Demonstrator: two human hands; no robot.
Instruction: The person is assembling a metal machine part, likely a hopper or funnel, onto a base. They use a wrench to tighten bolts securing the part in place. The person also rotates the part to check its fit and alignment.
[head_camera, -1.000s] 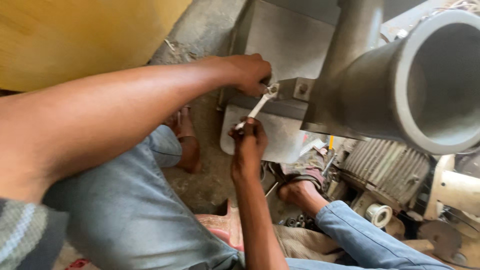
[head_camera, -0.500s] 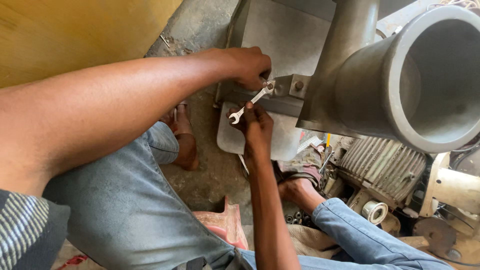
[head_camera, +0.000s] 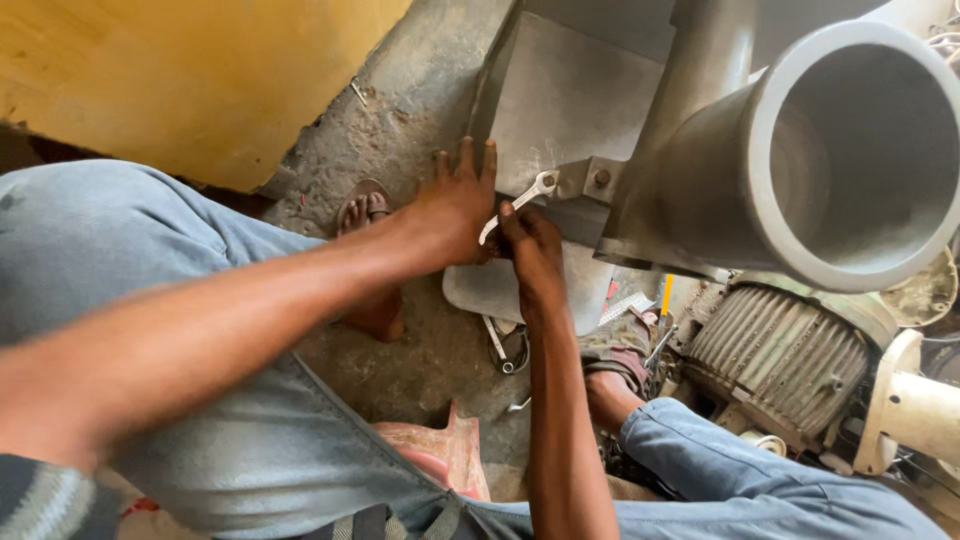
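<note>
Filling the upper right, big grey metal duct (head_camera: 790, 150) with round open mouth, joined to a flat grey sheet-metal housing (head_camera: 570, 100) that runs down to the concrete floor (head_camera: 420, 110). Yellow wall panel (head_camera: 180, 80) upper left. Ribbed grey motor (head_camera: 780, 350) sits low right under the duct, cream-coloured part just beside it at the frame edge. Person's legs in blue jeans (head_camera: 150, 260) spread across the lower frame, one sandalled foot (head_camera: 365, 210) near the housing, other foot (head_camera: 610, 350) by the motor. Small bolted bracket (head_camera: 590, 180) on the housing, where duct meets sheet. Silver open-end wrench (head_camera: 515, 205) lies diagonal, head up-right touching the bracket's left edge, handle running down-left into the gap between both hands. Left hand (head_camera: 455, 205) is spread flat, fingers straight and pressed on the housing, palm side against the wrench's lower end; grip released, not wrapped round anything. Right hand (head_camera: 530, 245) comes up from below, fingers curled, grip clenched on the wrench shank just under its middle. Hands touch each other at the wrench. More small tools (head_camera: 505, 345) lie on the floor below the hands, too cluttered to tell apart. Yellow-handled tool (head_camera: 665, 295) stands between housing and motor.
</note>
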